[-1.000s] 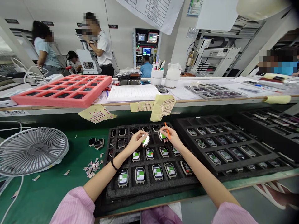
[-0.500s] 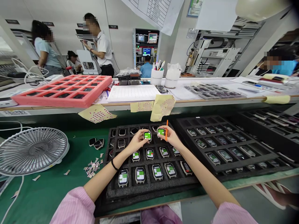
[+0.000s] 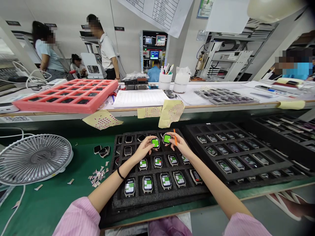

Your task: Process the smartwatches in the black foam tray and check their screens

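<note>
Above the far rows of a black foam tray (image 3: 130, 204), my left hand (image 3: 145, 146) grips a smartwatch (image 3: 155, 143) with a lit green and white screen, its thumb on the screen's lower edge. Just to its right, my right hand (image 3: 179, 143) pinches a second smartwatch (image 3: 167, 138), tilted, its screen mostly green. A thin orange stick (image 3: 175, 137) is tucked in the same right hand, pointing up. Below both hands, several watches lie in the tray's compartments, such as a lit watch (image 3: 147, 184) in the near row. Some watches at the tray's far left have dark screens.
A grey fan (image 3: 39, 159) stands at left on the green mat (image 3: 81, 203), near small scattered strips (image 3: 98, 177) and loose dark watches (image 3: 101, 150). Another black foam tray (image 3: 197, 126) adjoins on the right. The shelf above holds a pink foam tray (image 3: 98, 106). Several people are beyond.
The watch in my right hand has tilted and shifted slightly left and up; its screen turned from white and green to mostly green. The left watch's screen also shows more green.
</note>
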Action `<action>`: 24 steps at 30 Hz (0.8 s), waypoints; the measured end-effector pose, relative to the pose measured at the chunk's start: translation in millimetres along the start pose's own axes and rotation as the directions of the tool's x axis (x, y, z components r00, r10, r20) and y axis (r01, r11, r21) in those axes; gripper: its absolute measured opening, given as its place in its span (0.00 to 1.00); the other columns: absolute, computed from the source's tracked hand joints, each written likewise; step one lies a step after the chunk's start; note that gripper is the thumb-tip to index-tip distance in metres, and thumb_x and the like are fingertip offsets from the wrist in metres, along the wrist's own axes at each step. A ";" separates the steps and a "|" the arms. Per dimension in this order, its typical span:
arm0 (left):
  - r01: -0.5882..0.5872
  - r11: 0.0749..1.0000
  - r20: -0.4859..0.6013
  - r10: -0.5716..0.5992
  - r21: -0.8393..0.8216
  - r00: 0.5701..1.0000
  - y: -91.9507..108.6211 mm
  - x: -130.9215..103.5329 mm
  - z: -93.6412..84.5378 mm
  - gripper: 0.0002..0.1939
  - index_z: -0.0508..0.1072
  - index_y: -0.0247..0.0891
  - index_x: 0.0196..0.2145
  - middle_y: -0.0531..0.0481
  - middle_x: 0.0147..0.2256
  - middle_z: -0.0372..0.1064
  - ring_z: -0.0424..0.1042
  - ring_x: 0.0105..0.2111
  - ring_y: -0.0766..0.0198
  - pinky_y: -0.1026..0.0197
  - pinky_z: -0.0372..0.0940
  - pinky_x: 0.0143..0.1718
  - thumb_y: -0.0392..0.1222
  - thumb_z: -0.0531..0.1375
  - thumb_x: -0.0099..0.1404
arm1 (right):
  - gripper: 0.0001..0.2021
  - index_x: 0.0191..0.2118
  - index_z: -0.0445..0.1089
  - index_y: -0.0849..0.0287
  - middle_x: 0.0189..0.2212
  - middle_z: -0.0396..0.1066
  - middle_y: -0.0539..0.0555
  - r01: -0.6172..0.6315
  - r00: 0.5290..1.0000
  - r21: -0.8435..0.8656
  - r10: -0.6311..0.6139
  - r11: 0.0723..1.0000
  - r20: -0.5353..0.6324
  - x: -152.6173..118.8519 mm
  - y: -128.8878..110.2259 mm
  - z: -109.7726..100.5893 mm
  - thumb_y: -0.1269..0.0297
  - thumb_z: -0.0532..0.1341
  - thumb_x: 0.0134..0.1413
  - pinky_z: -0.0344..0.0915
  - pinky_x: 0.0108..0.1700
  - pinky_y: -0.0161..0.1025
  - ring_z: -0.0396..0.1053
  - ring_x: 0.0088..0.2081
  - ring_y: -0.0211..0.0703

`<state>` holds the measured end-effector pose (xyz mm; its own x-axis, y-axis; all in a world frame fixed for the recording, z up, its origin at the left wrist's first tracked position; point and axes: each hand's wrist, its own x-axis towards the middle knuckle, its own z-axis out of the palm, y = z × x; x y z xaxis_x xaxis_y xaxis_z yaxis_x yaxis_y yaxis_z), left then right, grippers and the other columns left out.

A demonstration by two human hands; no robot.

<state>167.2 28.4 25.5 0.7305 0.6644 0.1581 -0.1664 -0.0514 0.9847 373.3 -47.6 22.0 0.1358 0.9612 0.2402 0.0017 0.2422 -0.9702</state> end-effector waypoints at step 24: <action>0.030 0.999 -0.077 -0.026 0.039 0.997 6.0 -1.4 0.4 0.19 0.69 0.36 0.40 0.49 0.32 0.69 0.68 0.23 0.68 0.70 0.56 0.16 0.55 0.59 0.59 | 0.16 0.44 0.68 0.55 0.36 0.70 0.52 -0.016 0.999 -0.055 0.014 0.998 -0.041 1.8 8.6 -3.0 0.56 0.64 0.50 0.56 0.16 0.30 0.71 0.24 0.37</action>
<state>165.5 26.9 31.2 0.6814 0.7210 0.1259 -0.1187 -0.0608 0.9911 376.6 -44.1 14.0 0.1760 0.9583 0.2252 0.0543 0.2190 -0.9742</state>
